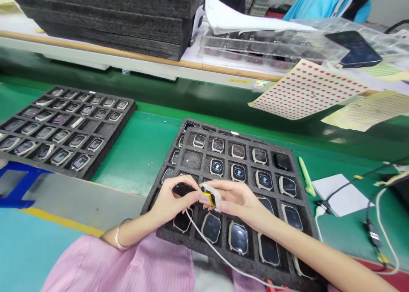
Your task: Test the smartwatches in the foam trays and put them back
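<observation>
My left hand [169, 201] is closed on a dark, glossy watch screen [182, 189]. A white cable [209, 243] runs up to the fingers of this hand; its end is hidden. Across from it, my right hand [238, 197] grips an opened smartwatch case [217, 197] with a pale rim. A yellow-edged battery-like piece [207, 198] shows between the two parts, close to my left thumb. Both hands are above a black foam tray [207, 132] of smartwatches. Several watches in it have lit faces, such as one watch [217, 167] behind my right hand.
Another foam tray of watches [110, 132] lies at the left. Black foam trays [105, 21] are stacked on the shelf, beside clear plastic trays [271, 45] and a phone [354, 48]. A green pen [306, 176], white paper [341, 195] and cables [372, 230] lie at the right.
</observation>
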Motion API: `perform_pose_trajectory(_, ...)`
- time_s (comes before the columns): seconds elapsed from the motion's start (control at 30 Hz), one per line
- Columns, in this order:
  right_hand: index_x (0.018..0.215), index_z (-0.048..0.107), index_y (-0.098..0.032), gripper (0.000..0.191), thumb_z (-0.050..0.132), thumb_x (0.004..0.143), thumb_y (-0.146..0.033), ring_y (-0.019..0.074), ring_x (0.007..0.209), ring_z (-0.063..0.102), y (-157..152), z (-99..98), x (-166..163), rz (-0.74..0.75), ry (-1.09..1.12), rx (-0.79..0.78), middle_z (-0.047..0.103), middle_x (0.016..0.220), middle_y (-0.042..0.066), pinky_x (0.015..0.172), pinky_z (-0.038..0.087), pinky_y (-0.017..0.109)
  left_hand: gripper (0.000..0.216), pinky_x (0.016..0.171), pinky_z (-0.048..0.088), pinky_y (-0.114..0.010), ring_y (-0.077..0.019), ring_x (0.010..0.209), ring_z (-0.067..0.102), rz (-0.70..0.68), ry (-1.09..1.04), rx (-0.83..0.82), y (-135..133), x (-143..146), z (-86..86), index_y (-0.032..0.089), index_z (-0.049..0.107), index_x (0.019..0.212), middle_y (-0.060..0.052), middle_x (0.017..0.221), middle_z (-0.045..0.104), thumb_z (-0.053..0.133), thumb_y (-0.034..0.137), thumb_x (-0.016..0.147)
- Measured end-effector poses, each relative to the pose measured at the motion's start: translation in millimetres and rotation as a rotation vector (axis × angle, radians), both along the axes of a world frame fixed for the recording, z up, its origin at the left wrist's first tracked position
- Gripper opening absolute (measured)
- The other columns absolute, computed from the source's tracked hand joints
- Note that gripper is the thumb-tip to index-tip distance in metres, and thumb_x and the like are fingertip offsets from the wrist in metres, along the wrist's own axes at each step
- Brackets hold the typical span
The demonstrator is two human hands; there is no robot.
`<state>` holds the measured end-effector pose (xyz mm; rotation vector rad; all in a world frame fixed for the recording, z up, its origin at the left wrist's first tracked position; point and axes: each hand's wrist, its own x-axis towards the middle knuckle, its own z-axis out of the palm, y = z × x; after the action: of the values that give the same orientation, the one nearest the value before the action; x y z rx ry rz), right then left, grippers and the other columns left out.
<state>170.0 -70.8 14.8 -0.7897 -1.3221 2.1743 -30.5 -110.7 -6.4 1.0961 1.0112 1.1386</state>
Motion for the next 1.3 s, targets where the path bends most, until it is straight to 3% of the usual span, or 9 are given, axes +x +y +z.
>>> perform_pose_trajectory(0.13,0.116,0.066,-0.019,0.04,0.078,0.078,-0.028,0.0192,0.092,0.063,-2,-1.3,-1,0.042,0.052,0.025,0.063,0.106,0.008,0.083,0.05,0.033,0.01,0.07,0.049,-0.031,-0.018,0.074,0.06,0.035,0.113,0.287,-2,-3,-0.5,0.018,0.07,0.08,-0.005,0.077,0.064,0.072,0.028,0.079)
perform_pose_trajectory(0.2,0.114,0.067,-0.019,0.039,0.078,0.077,-0.027,0.0185,0.092,0.062,-4,0.8,-2,0.049,0.075,0.073,0.058,0.11,0.008,0.083,0.051,0.033,0.009,0.069,0.049,-0.03,-0.0181,0.078,0.06,0.044,0.118,0.343,-4,-3,-1.3,0.02,0.071,0.082,-0.006,0.088,0.061,0.074,0.027,0.077)
perform_pose_trajectory(0.4,0.124,0.063,-0.023,0.052,0.08,0.075,-0.022,0.0211,0.098,0.059,-12,12.7,-3,0.048,0.012,0.361,0.056,0.11,0.009,0.088,0.05,0.038,0.042,0.06,0.043,-0.024,-0.0131,0.072,0.053,-0.019,-0.072,0.145,-6,3,-5.7,0.019,0.055,0.084,-0.004,0.099,0.054,0.086,0.032,0.06)
perform_pose_trajectory(0.5,0.125,0.063,-0.026,0.056,0.083,0.072,-0.026,0.0231,0.099,0.058,-12,18.9,-3,0.108,0.004,0.506,0.058,0.11,0.01,0.089,0.05,0.041,0.054,0.067,0.043,-0.025,-0.0157,0.079,0.052,-0.117,-0.1,0.128,-4,2,-6.9,0.019,0.05,0.087,-0.003,0.095,0.055,0.09,0.03,0.052)
perform_pose_trajectory(0.67,0.125,0.063,-0.023,0.054,0.08,0.075,-0.035,0.024,0.096,0.06,-10,25.1,-5,0.183,-0.008,0.567,0.063,0.11,0.012,0.09,0.048,0.043,0.062,0.069,0.041,-0.026,-0.0168,0.08,0.053,-0.233,-0.087,0.047,-3,-1,-3.7,0.02,0.048,0.095,-0.003,0.097,0.055,0.09,0.028,0.051)
perform_pose_trajectory(0.87,0.119,0.067,-0.021,0.053,0.083,0.071,-0.035,0.023,0.096,0.061,-11,20.4,-3,0.152,-0.026,0.435,0.064,0.107,0.011,0.086,0.05,0.039,0.065,0.072,0.04,-0.026,-0.018,0.088,0.053,-0.276,-0.084,0.022,-3,4,-5.7,0.021,0.043,0.097,-0.002,0.097,0.054,0.09,0.026,0.051)
perform_pose_trajectory(1.1,0.101,0.072,-0.014,0.041,0.081,0.072,-0.041,0.0178,0.073,0.064,-3,-7.1,-11,0.014,0.255,-0.205,0.069,0.086,0.008,0.072,0.054,0.031,0.05,0.053,0.037,-0.021,-0.0092,0.058,0.049,-0.373,-0.162,-0.279,10,8,-10.7,0.019,0.047,0.096,0.004,0.073,0.057,0.082,0.031,0.064)
perform_pose_trajectory(1.2,0.095,0.073,-0.015,0.034,0.077,0.075,-0.043,0.0184,0.076,0.064,6,-10.5,-5,-0.178,0.27,-0.298,0.07,0.089,0.009,0.072,0.053,0.03,0.048,0.067,0.046,-0.025,-0.0126,0.073,0.059,-0.379,-0.333,-0.357,17,6,-4.3,0.016,0.053,0.098,-0.003,0.087,0.064,0.084,0.021,0.062)
perform_pose_trajectory(1.3,0.099,0.072,-0.017,0.037,0.076,0.075,-0.045,0.0192,0.079,0.064,16,-8.0,7,-0.239,0.212,-0.214,0.069,0.096,0.011,0.071,0.053,0.03,0.041,0.089,0.047,-0.033,-0.019,0.092,0.065,-0.388,-0.463,-0.398,20,2,-0.2,0.014,0.059,0.105,-0.012,0.106,0.066,0.08,0.019,0.07)
